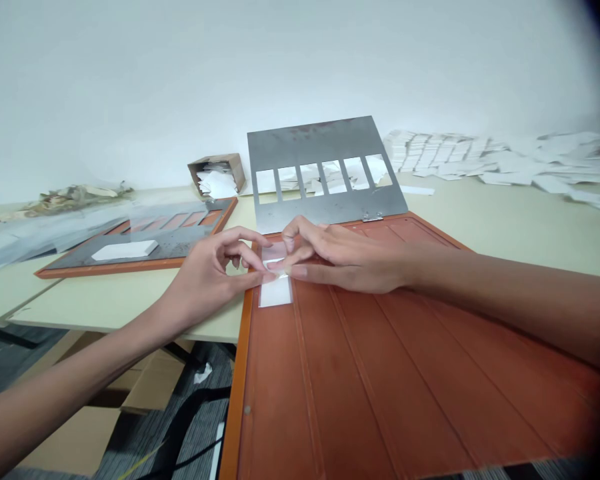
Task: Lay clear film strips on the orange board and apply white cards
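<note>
A white strip [275, 293] is pinched between the fingertips of the left hand [205, 277] and the right hand [345, 257], its lower end lying near the left edge of an orange board [380, 373]. A slotted metal plate [320, 143] is hinged to the board's far edge. White scraps [217, 185] are heaped in a cardboard box [216, 167] far left, and white papers [440, 153] are spread far right.

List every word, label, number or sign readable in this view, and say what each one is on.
Nothing here can be read. The white slip, steel stencil plate, orange board and cardboard box show no legible marks. The pile of white papers is too small to tell.
</note>
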### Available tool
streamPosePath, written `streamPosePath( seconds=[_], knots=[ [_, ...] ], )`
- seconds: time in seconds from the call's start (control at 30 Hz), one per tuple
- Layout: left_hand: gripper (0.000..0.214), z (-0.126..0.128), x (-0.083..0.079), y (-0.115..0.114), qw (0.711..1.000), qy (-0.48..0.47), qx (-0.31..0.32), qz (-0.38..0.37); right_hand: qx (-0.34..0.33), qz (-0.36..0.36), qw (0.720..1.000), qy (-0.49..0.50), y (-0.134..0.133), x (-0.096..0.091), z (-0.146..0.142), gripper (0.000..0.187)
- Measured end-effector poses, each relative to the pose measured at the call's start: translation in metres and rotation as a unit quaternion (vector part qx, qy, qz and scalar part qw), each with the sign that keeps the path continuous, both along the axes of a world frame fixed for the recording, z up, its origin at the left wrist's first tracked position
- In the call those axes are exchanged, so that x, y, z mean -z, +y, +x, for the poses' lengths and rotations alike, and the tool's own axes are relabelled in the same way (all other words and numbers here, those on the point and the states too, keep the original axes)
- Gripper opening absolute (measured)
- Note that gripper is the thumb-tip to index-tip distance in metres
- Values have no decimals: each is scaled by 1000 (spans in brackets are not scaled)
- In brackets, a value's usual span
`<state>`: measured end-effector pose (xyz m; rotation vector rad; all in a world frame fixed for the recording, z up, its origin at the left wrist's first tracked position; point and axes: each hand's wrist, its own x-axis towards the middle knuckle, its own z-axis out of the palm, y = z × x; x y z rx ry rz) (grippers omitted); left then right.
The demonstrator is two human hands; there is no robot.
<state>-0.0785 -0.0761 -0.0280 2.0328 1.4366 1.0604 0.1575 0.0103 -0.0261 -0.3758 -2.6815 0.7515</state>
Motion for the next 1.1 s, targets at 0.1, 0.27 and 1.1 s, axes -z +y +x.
streamPosePath(
  seconds=[0.1,0.27,1.1],
  knots=[
    [38,1,2,0,999,-29,-6,-21,-18,21,1000,-3,-1,0,0,30],
    [43,3,4,-1,996,-75,-4,-51,-42,47,998,-1,-1,1,2,33],
    [69,10,6,-1,976,-187,-12,-115,-111,165,980,-32,3,1,-1,39]
  ],
)
